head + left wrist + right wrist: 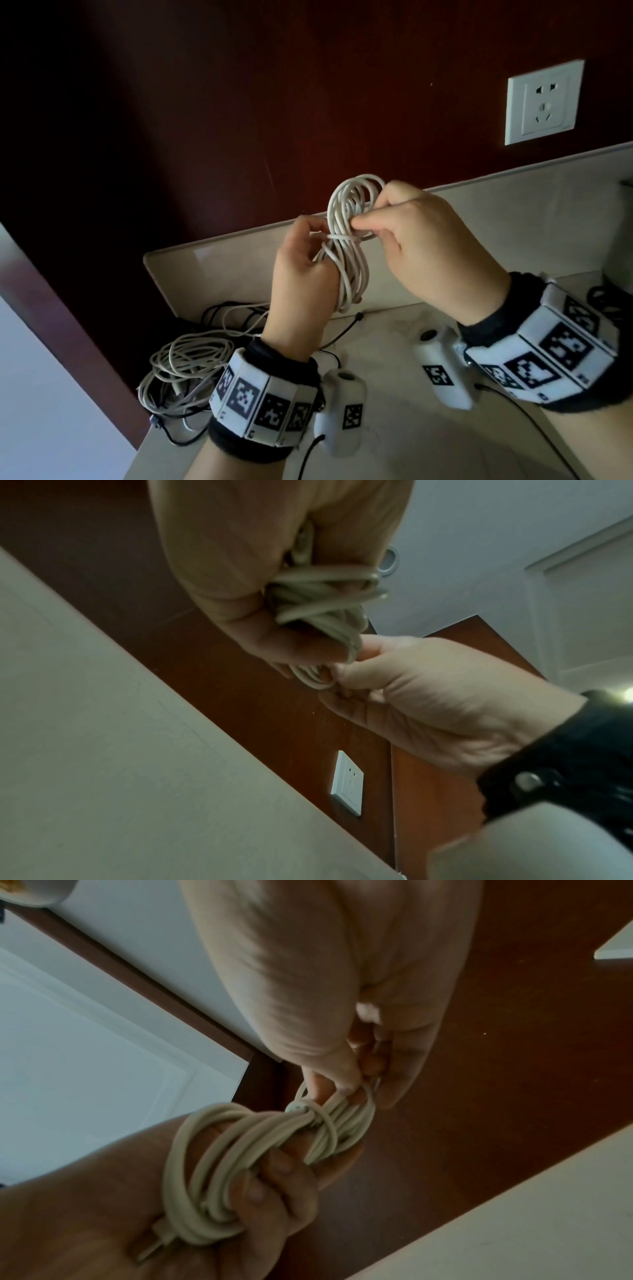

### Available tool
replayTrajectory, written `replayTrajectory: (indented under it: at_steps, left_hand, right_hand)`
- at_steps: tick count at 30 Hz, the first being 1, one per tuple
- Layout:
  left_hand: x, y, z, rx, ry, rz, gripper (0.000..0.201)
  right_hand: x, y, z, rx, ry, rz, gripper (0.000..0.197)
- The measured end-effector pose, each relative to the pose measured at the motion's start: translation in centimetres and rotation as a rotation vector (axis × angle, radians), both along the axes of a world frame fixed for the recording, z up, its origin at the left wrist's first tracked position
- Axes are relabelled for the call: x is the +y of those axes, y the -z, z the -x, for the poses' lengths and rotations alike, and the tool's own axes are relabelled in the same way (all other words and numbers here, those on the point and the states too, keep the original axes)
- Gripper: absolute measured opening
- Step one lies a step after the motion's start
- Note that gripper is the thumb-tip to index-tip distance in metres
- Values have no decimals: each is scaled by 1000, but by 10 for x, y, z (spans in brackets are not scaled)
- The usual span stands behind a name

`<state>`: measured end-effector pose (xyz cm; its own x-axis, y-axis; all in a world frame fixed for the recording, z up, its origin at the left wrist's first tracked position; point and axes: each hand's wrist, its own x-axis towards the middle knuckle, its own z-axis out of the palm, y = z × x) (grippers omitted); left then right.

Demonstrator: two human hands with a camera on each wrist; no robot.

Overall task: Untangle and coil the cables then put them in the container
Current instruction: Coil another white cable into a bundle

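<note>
Both hands raised above the counter (394, 445), wrists angled up toward the wall. Left hand (301, 270) is upright, back to the head cam, fingers curled round the lower half of a white cable (346, 240) wound into a long coil. Right hand (435, 246) comes in from the right, knuckles up, thumb & forefinger pinching the coil's upper loop right by a single turn wrapped crosswise round the coil's middle. So both hands are clamped on the same cable, held in the air well above the counter.

Head view only: a loose pile of white and black cables (185, 359) lying on the counter at left, below the left wrist; more black cable at far right edge; a white wall socket (544, 102) on the dark red wall.

Right wrist view adds what the head cam hides: the left hand's (113, 1204) palm side, fingers (274, 1180) folded over the strands, and a plug end (150, 1250) poking out at the coil's bottom, lying against the palm.

Left wrist view: the right hand (435, 696) from below, fingertips closed on the strands, coil (322, 599) bunched in the left hand's palm. Container: can't tell, not made out in any view.
</note>
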<state>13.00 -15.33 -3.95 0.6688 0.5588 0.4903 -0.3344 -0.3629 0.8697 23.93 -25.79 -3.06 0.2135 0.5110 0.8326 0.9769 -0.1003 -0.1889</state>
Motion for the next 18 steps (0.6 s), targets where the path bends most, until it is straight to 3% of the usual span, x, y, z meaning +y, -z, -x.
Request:
replayTrajectory:
  at_steps: [5, 13, 18]
  left_hand:
    - [6, -1, 1, 17, -40, -14, 20]
    - [7, 0, -2, 25, 31, -15, 22]
    - [9, 1, -3, 3, 3, 4, 28]
  right_hand:
    - [-4, -5, 4, 169, -43, -90, 18]
    - [-1, -2, -2, 36, -29, 25, 17]
    - [4, 2, 5, 128, -37, -124, 19]
